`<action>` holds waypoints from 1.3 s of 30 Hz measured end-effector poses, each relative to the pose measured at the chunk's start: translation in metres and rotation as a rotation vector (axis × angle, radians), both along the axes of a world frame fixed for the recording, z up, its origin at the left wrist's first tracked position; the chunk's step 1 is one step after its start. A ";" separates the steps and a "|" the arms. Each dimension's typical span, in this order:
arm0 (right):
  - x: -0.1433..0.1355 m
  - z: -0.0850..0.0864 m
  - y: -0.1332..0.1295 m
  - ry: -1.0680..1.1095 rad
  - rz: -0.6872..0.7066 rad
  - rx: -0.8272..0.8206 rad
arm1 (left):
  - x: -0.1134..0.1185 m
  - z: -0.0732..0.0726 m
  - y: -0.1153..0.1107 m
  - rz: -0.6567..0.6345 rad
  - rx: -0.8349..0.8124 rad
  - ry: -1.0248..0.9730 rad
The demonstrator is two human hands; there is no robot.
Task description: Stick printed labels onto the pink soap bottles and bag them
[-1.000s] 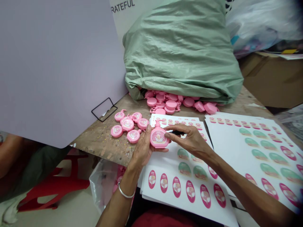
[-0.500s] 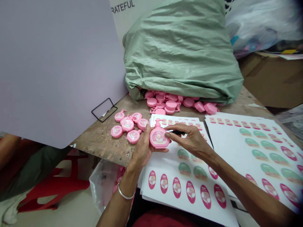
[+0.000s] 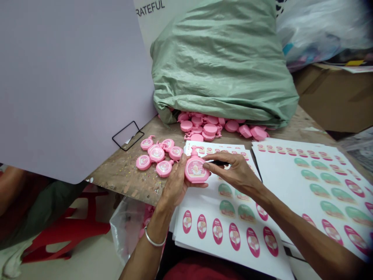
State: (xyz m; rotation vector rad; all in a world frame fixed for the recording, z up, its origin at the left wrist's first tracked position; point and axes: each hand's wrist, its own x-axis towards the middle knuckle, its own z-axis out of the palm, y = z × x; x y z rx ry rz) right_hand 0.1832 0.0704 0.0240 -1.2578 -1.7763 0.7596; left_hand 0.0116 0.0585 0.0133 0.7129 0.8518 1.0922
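Observation:
My left hand is closed around a small pink toy pump bottle, held upright with its round label facing me. My right hand pinches a thin black tool, mostly hidden by the fingers. Its thumb and index tips touch the right edge of the bottle's label. Beneath both hands lies a stack of white sticker sheets with pink ovals and green half-rounds. Left of my left hand, several labelled pink bottles lie grouped on the wooden table.
A large green sack stands at the back, with plain pink bottles spilling from under it. More sticker sheets lie to the right. A pale panel borders the left. Below the table edge are a plastic bag and a red stool.
Almost nothing differs. Both hands keep their hold, and the bottle sits very slightly farther right in the view.

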 end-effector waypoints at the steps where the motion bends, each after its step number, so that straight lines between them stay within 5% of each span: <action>1: 0.000 0.000 0.000 -0.019 -0.006 0.009 | 0.000 0.000 -0.001 -0.015 0.017 0.006; 8: 0.005 0.001 -0.001 -0.531 -0.327 0.279 | -0.002 -0.003 -0.007 -0.006 0.060 0.089; 14: -0.011 -0.023 0.006 -0.103 -0.113 0.037 | 0.006 -0.006 -0.019 -0.130 0.014 0.021; 16: -0.010 -0.038 0.012 -0.089 -0.153 0.016 | 0.002 -0.011 -0.024 -0.160 -0.004 0.032; 19: 0.006 -0.064 0.020 -0.245 -0.254 0.087 | -0.024 -0.017 -0.028 -0.061 -0.016 0.190; 24: 0.038 -0.088 0.028 -0.743 -0.252 0.271 | -0.102 -0.024 -0.024 0.353 0.151 0.894; 28: 0.038 -0.071 0.033 -0.873 -0.269 0.389 | -0.139 -0.035 -0.030 0.194 0.213 1.102; 32: 0.000 -0.051 0.044 -0.670 0.038 0.384 | -0.147 -0.055 -0.036 0.038 0.290 1.293; 35: -0.046 -0.049 0.061 -0.664 0.329 0.240 | -0.156 -0.073 -0.024 0.231 0.413 1.426; 39: -0.095 -0.057 0.096 -0.875 0.416 0.041 | -0.183 -0.084 0.039 0.503 0.532 1.359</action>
